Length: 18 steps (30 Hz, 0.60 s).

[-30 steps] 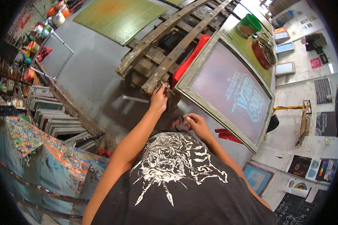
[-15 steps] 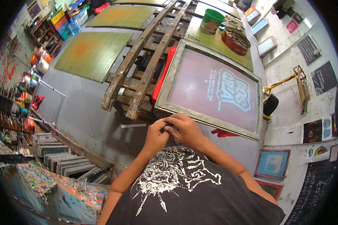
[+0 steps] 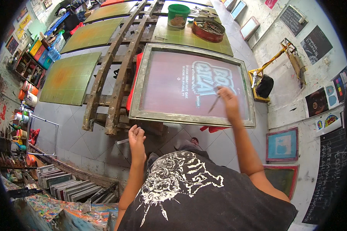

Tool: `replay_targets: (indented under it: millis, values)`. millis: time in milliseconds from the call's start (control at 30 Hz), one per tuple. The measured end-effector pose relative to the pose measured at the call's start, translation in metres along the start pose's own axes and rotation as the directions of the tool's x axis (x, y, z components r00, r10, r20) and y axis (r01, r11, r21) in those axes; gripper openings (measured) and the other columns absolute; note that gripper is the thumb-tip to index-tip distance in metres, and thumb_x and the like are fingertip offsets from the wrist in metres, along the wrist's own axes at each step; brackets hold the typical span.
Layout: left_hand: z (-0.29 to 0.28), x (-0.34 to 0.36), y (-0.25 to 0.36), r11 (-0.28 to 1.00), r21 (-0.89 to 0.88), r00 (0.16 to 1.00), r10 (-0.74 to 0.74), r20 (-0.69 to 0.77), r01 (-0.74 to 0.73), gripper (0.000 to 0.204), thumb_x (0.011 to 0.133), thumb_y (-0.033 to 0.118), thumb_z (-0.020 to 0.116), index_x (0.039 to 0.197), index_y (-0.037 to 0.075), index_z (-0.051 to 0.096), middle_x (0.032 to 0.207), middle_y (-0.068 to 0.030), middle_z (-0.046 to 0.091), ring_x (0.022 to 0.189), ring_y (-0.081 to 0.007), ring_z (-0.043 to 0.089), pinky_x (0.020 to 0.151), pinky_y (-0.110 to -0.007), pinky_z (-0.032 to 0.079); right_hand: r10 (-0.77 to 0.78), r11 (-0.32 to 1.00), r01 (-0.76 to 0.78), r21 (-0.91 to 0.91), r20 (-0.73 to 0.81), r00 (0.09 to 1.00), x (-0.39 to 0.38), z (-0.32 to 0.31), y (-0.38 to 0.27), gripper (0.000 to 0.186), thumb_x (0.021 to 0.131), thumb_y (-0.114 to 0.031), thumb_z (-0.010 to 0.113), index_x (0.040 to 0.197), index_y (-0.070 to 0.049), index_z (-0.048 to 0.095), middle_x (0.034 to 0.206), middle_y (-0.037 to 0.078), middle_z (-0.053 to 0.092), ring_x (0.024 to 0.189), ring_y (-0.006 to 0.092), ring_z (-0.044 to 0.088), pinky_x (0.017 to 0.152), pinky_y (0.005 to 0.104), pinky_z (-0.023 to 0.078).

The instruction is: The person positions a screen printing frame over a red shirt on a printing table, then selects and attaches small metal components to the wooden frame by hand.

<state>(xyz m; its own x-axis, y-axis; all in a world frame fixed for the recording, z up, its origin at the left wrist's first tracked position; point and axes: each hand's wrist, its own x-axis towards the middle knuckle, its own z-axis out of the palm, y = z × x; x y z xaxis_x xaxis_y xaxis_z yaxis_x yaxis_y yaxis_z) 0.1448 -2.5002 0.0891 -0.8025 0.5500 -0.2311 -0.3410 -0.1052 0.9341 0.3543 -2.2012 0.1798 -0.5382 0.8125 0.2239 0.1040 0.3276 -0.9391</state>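
Note:
A silk-screen frame (image 3: 191, 121) with a weathered grey rim lies before me, its pinkish mesh (image 3: 164, 82) carrying pale blue lettering. Over the mesh's right part, my right hand (image 3: 229, 101) is closed on a thin, dark, pointed stick-like tool (image 3: 214, 104) that slants down to the left. Whether its tip touches the mesh I cannot tell. My left hand (image 3: 137, 138) is raised just off the frame's near left corner, fingers loosely bent and apart, with nothing visible in it.
Beyond the frame, a green bucket (image 3: 178, 16) and a round red tin of small sticks (image 3: 208, 30) stand on a green board (image 3: 164, 35). Wooden rails (image 3: 119, 82) run along the left. Stacked screens (image 3: 71, 184) are at lower left; a yellow metal stand (image 3: 260, 73) is at right.
My hands, together in front of my chest before, have parted. The right has gone up and right over the mesh, where the thin tool now shows; the left has moved left. The view has shifted.

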Motion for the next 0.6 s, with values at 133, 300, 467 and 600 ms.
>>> replay_targets:
  millis: [133,300,467,600]
  values:
    - [0.019,0.022,-0.041,0.927,-0.272,0.957,-0.283,-0.058,0.257,0.082,0.091,0.041,0.060,0.146,-0.001,0.017,0.144,-0.0250,0.027,0.129,-0.0340,0.037,0.105,-0.045,0.034,0.180,0.975,-0.210,-0.076,-0.293,0.939,0.063,-0.172,0.103,0.021,0.094,-0.022,0.056,0.090,-0.004,0.067,0.108,0.007,0.064,0.101,0.0162,0.054,0.097,0.0299,0.037]
    - [0.084,0.048,-0.048,0.842,-0.496,0.900,-0.368,-0.234,0.215,0.080,0.086,0.044,0.066,0.142,0.000,0.030,0.145,-0.0198,0.033,0.131,-0.0314,0.036,0.108,-0.045,0.030,0.357,0.929,-0.370,0.007,-0.283,0.890,0.073,-0.264,0.214,0.020,0.092,-0.023,0.058,0.092,-0.005,0.066,0.101,0.006,0.063,0.104,0.0170,0.054,0.094,0.0346,0.038]
    - [0.094,0.072,-0.064,0.929,-0.367,0.892,-0.202,-0.404,0.044,0.067,0.088,0.039,0.065,0.137,0.001,0.042,0.139,-0.0122,0.045,0.125,-0.0273,0.045,0.106,-0.045,0.034,0.534,0.691,-0.445,0.569,0.012,0.845,0.068,-0.271,0.250,0.019,0.092,-0.026,0.058,0.101,-0.009,0.061,0.096,0.005,0.062,0.104,0.0216,0.056,0.087,0.0381,0.045]
    - [0.088,0.085,-0.070,0.939,-0.335,0.888,-0.215,-0.407,0.074,0.064,0.089,0.037,0.065,0.137,0.001,0.043,0.140,-0.0112,0.044,0.126,-0.0273,0.045,0.106,-0.047,0.035,0.544,0.649,-0.437,0.623,0.022,0.839,0.055,-0.250,0.215,0.016,0.095,-0.021,0.052,0.097,-0.006,0.058,0.080,0.007,0.061,0.064,0.0166,0.060,0.051,0.0333,0.052]
